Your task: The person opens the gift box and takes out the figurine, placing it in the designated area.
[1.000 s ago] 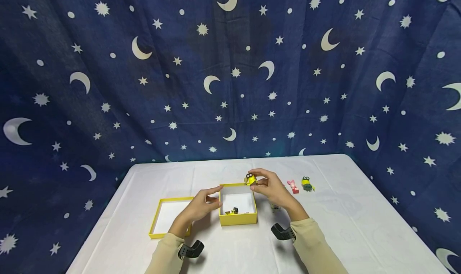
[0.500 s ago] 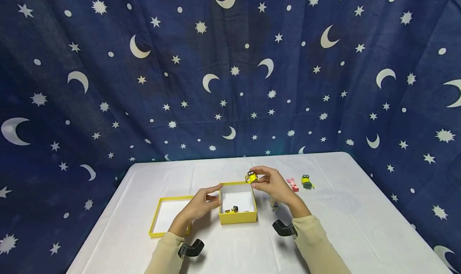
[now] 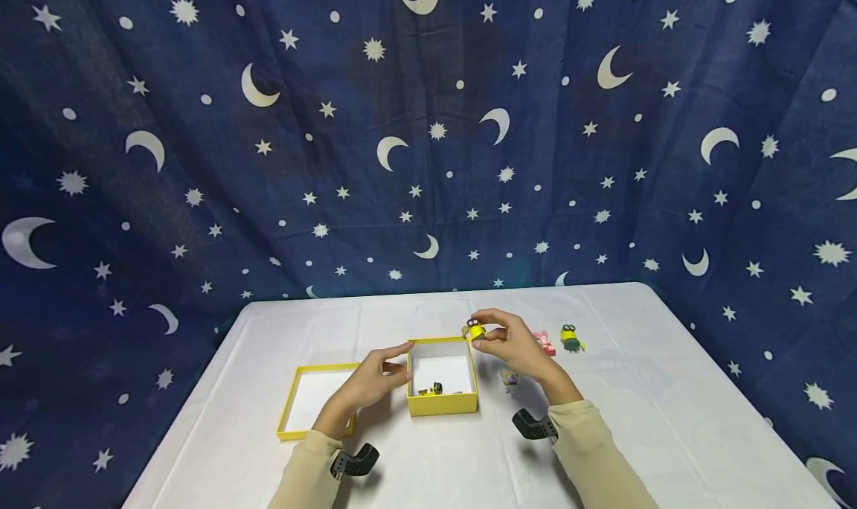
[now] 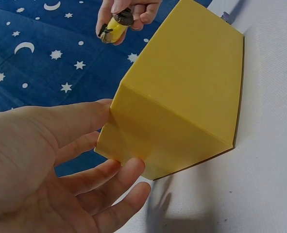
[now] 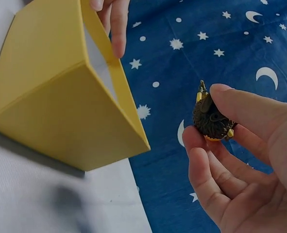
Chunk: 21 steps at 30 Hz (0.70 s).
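My right hand [image 3: 512, 341] holds a small yellow minion figure [image 3: 476, 330] between thumb and fingers, raised by the far right corner of the yellow box [image 3: 443, 405]. In the right wrist view the figure's dark, ridged underside [image 5: 212, 121] faces the camera. My left hand [image 3: 378, 379] touches the box's left side, fingers mostly straight, with fingertips [image 4: 133, 167] against the outer wall and others right at the rim. The open box has a white inside, where a small yellow-and-black figure [image 3: 431, 390] lies near the front wall.
A yellow-rimmed lid [image 3: 294, 401], white side up, lies left of the box, partly behind my left arm. Right of the box are a pale figure [image 3: 510, 381], a pink-and-red figure [image 3: 545, 343] and a yellow-and-green minion [image 3: 570, 338]. A patterned blue curtain [image 3: 428, 159] stands behind the white table.
My right hand has moved slightly right with the minion figure, which has turned a little more upright. More of the pale figure shows beneath the arm. My left hand stays at the box.
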Motion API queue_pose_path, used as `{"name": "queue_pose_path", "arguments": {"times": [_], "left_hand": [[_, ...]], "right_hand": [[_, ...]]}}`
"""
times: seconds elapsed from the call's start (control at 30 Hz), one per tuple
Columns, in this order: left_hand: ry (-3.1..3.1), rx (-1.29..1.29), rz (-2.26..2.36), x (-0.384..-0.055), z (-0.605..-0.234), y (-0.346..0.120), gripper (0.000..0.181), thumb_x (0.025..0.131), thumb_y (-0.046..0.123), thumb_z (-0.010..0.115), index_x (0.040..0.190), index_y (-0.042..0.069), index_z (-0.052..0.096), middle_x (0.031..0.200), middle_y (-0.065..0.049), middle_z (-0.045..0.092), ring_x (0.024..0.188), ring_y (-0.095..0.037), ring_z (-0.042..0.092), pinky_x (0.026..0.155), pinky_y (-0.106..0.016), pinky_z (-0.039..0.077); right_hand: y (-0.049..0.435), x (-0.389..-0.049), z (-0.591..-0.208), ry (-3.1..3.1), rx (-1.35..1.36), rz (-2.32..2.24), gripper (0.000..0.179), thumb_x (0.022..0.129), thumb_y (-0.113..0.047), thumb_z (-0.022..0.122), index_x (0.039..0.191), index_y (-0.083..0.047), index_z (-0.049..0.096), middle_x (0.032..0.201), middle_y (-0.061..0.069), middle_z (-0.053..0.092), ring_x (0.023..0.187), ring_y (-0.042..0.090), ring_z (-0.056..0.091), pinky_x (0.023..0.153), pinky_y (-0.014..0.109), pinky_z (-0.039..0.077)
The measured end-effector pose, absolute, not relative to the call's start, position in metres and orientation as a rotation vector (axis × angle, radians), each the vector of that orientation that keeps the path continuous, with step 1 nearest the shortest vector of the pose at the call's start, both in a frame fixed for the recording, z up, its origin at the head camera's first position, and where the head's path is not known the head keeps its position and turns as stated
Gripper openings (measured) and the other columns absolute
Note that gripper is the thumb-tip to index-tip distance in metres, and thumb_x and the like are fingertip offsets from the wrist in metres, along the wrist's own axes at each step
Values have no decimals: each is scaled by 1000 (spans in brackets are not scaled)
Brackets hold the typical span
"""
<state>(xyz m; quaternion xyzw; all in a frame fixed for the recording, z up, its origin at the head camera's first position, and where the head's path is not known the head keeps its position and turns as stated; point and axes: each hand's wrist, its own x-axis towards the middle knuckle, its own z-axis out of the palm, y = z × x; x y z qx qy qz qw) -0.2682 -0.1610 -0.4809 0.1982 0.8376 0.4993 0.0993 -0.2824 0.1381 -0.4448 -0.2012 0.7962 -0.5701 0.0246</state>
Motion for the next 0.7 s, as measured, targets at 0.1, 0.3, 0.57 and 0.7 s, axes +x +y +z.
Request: {"name": "queue_pose_path", "arguments": {"times": [0.1,0.3,0.57,0.7], "left_hand": [[2478,579,1478,-269,-481,-161,55,93,13,63,145,14,46,153,-6,43,121,-32,59,105,-52,43],[2466,581,1485,-268,-481,-161,55,93,15,63,145,13,45,153,-7,42,123,-33,58,105,-52,43],[2475,572,1478,-267,-481,-161,55,93,13,63,145,15,46,153,-6,43,122,-32,59,105,-51,43],[2481,572,1476,-268,-482,-161,54,93,12,62,145,15,46,153,-7,42,122,-32,59,104,-51,44]], "right_hand": [[142,-283,-447,2456,-627,-1766,50,86,-10,71,133,-5,53,132,27,54,88,13,68,76,19,54],[152,-282,-448,2479,-618,-1729,51,87,-10,70,134,-6,52,134,27,52,87,10,67,73,20,54],[169,-281,-447,2532,-602,-1688,49,88,-13,70,133,-5,51,134,27,51,88,9,68,74,27,56],[177,-281,-448,2542,-594,-1704,48,88,-12,70,132,-5,52,134,27,52,86,7,68,73,32,57]]}}
